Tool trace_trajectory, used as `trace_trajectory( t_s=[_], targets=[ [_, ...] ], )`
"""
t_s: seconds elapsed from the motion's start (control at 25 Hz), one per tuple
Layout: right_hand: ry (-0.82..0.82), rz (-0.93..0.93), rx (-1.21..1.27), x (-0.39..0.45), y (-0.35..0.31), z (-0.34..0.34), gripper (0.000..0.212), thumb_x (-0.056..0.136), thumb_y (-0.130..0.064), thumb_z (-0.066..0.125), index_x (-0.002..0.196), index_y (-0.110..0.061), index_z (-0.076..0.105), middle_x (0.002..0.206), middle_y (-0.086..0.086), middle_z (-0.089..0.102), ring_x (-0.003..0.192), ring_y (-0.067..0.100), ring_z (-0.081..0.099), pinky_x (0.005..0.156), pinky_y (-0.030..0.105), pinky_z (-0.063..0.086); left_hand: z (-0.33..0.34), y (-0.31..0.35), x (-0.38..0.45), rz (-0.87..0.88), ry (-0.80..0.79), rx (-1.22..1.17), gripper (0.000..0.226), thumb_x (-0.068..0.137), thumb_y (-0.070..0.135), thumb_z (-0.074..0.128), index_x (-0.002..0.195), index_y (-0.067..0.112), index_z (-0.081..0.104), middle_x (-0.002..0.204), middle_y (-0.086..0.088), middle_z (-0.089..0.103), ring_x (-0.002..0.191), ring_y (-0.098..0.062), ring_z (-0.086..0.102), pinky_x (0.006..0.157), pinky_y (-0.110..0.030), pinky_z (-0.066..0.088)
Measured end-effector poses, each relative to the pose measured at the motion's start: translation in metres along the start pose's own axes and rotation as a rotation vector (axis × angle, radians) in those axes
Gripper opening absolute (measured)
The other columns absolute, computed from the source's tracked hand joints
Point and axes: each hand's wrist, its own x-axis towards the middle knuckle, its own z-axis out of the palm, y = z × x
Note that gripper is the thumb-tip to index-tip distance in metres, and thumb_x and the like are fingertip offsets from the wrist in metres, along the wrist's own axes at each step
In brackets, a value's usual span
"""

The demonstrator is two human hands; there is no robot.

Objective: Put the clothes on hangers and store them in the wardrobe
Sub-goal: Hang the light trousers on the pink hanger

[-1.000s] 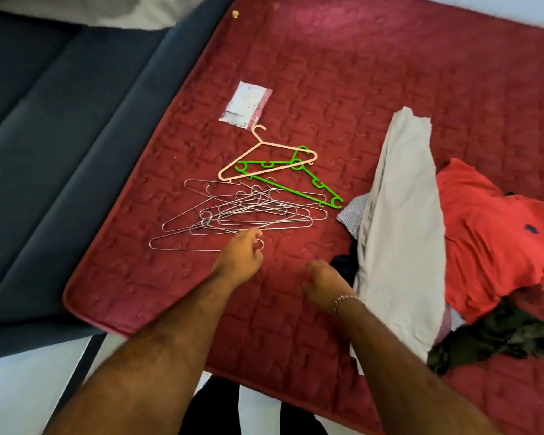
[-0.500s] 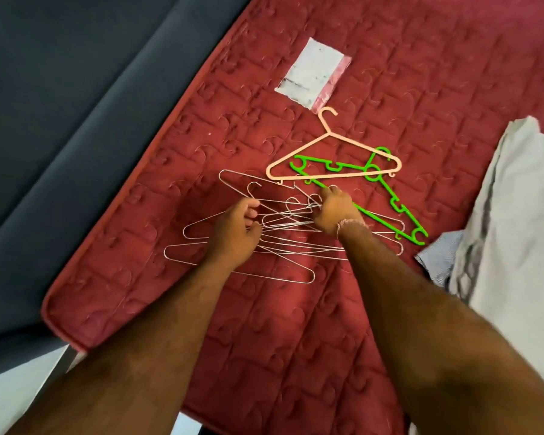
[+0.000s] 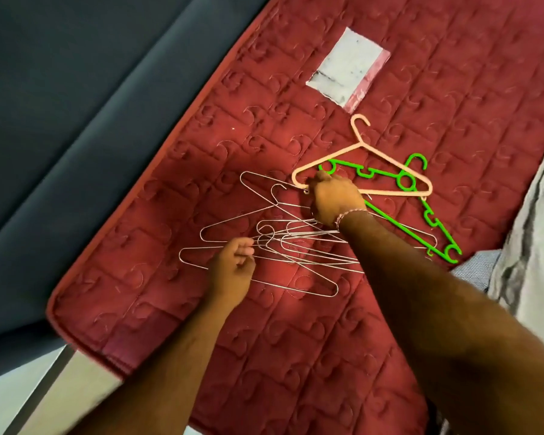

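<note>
Left arm: bare forearm rising from the lower left edge, angled up and to the right
Left hand: back facing the camera, fingers curled inward, tips pinching thin wire at the hand's upper right
Right arm: bare forearm entering from the lower right corner, stretched up and to the left, crossing above the left hand
Right wrist: thin bracelet round it
Right hand: knuckles up, fingers bent down and closed; what they grip is hidden under the hand
Spacing: hands apart, the right farther from the body than the left
</note>
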Motion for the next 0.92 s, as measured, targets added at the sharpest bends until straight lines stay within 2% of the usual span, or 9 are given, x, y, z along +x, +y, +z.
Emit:
trace_trajectory(
  t_s=[0.12, 0.2, 0.36, 0.48, 0.6, 0.68, 0.8, 0.88, 0.92],
  targets=[
    [0.288, -0.001, 0.110, -0.029, 0.003, -0.031, 0.034, 0.088, -0.032, 0.064, 0.115, -0.015, 0.055, 0.095, 0.012, 0.069, 0.079, 0.038, 0.069, 0.061, 0.038, 0.047, 0.006, 0.025, -0.007, -0.025, -0.057, -0.059, 0.036, 0.091, -0.002, 0.059, 0.111, 0.027, 0.065, 0.099, 0.008, 0.071, 0.084, -0.011, 0.067, 0.079, -0.025, 0.052],
    [0.486, 0.054, 0.116, -0.046, 0.015, -0.055, 0.035, 0.088, -0.024, 0.067, 0.119, -0.018, 0.052, 0.087, 0.011, 0.070, 0.070, 0.036, 0.068, 0.053, 0.035, 0.043, 0.013, 0.046, -0.010, 0.019, -0.110, -0.068, 0.034, 0.091, 0.000, 0.059, 0.110, 0.028, 0.065, 0.097, 0.009, 0.070, 0.078, 0.000, 0.064, 0.073, -0.020, 0.050],
    [0.819, 0.249, 0.204, -0.114, 0.067, -0.098, 0.023, 0.090, -0.021, 0.065, 0.113, -0.023, 0.070, 0.096, 0.002, 0.072, 0.085, 0.030, 0.066, 0.065, 0.038, 0.050, 0.030, 0.091, -0.018, 0.136, -0.202, -0.070, 0.032, 0.084, 0.012, 0.059, 0.114, 0.020, 0.066, 0.097, 0.007, 0.067, 0.076, 0.000, 0.063, 0.075, -0.023, 0.052],
    [1.019, 0.550, 0.647, -0.190, 0.111, -0.096, 0.017, 0.096, -0.019, 0.063, 0.108, -0.018, 0.076, 0.097, 0.004, 0.077, 0.087, 0.018, 0.070, 0.081, 0.036, 0.055, 0.054, 0.116, -0.041, 0.197, -0.287, 0.014, 0.043, 0.082, 0.011, 0.064, 0.122, 0.025, 0.062, 0.110, 0.004, 0.066, 0.092, -0.008, 0.065, 0.081, -0.027, 0.051],
    [1.167, 0.727, 1.166, -0.275, 0.136, -0.067, 0.011, 0.099, -0.022, 0.066, 0.095, -0.020, 0.076, 0.088, 0.009, 0.076, 0.079, 0.022, 0.071, 0.079, 0.046, 0.061, 0.088, 0.129, -0.071, 0.342, -0.302, 0.176, 0.060, 0.082, 0.011, 0.073, 0.139, 0.019, 0.056, 0.132, -0.002, 0.060, 0.118, -0.016, 0.058, 0.104, -0.034, 0.047],
    [1.180, 0.810, 1.464, -0.337, 0.138, -0.042, 0.012, 0.100, -0.017, 0.065, 0.094, -0.015, 0.075, 0.086, 0.008, 0.077, 0.072, 0.019, 0.071, 0.073, 0.037, 0.061, 0.109, 0.141, -0.091, 0.406, -0.289, 0.276, 0.075, 0.083, 0.024, 0.080, 0.149, 0.013, 0.047, 0.148, -0.009, 0.050, 0.136, -0.025, 0.046, 0.116, -0.036, 0.036],
    [1.040, 0.929, 1.767, -0.428, 0.129, 0.010, 0.014, 0.102, -0.015, 0.059, 0.096, -0.011, 0.071, 0.093, 0.013, 0.077, 0.071, 0.018, 0.071, 0.070, 0.025, 0.058, 0.140, 0.148, -0.110, 0.453, -0.263, 0.527, 0.098, 0.082, 0.043, 0.083, 0.158, 0.007, 0.031, 0.161, -0.018, 0.035, 0.149, -0.036, 0.029, 0.123, -0.046, 0.025],
    [0.962, 0.992, 1.953, -0.486, 0.122, 0.044, 0.015, 0.103, -0.016, 0.056, 0.098, -0.007, 0.066, 0.094, 0.013, 0.077, 0.073, 0.018, 0.072, 0.070, 0.024, 0.059, 0.161, 0.138, -0.123, 0.370, -0.309, 0.648, 0.096, 0.084, 0.046, 0.081, 0.157, 0.008, 0.031, 0.158, -0.018, 0.040, 0.146, -0.038, 0.034, 0.119, -0.047, 0.030],
    [0.935, 1.026, 2.026, -0.515, 0.121, 0.060, 0.015, 0.103, -0.017, 0.054, 0.099, -0.007, 0.065, 0.093, 0.012, 0.077, 0.073, 0.017, 0.072, 0.070, 0.024, 0.059, 0.174, 0.131, -0.135, 0.278, -0.401, 0.628, 0.082, 0.088, 0.041, 0.079, 0.152, 0.011, 0.038, 0.150, -0.017, 0.049, 0.140, -0.038, 0.043, 0.113, -0.045, 0.037]
  ],
)
